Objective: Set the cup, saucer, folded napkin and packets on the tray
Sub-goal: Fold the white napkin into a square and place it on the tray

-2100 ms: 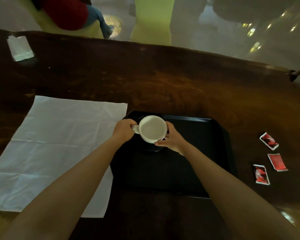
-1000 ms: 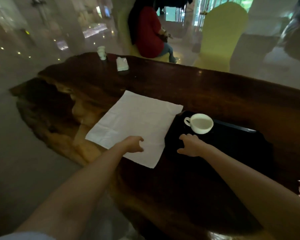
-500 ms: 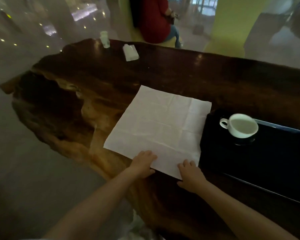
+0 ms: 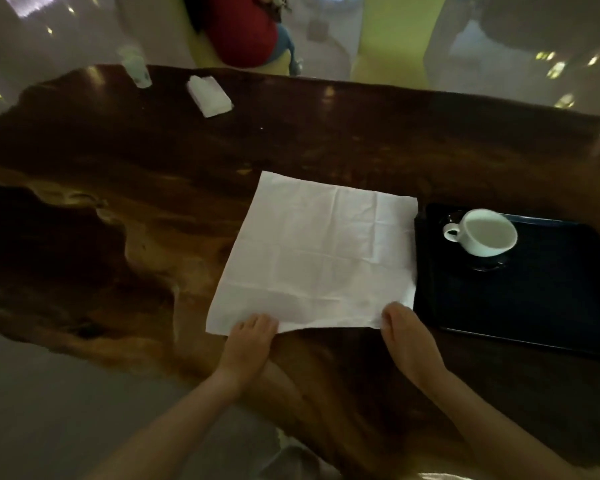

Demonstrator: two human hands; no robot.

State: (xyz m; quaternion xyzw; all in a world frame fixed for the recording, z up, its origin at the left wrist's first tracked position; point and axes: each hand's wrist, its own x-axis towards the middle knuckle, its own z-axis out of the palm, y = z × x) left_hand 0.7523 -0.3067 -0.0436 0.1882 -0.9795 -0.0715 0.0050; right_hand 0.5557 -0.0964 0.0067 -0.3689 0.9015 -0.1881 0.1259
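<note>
White napkin [image 4: 319,258] lies unfolded just left of the tray [image 4: 533,306], where the cup [image 4: 482,237] sits on its saucer [image 4: 488,267]. The right hand [image 4: 407,336] pinches the near corner beside the tray; the left hand [image 4: 251,341] covers the other corner, grip unclear. Uneven lifting could skew the fold.

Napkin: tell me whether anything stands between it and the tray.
Nothing visible does. The napkin lies unfolded right beside the tray; the cup occupies only the tray's far left corner.
</note>
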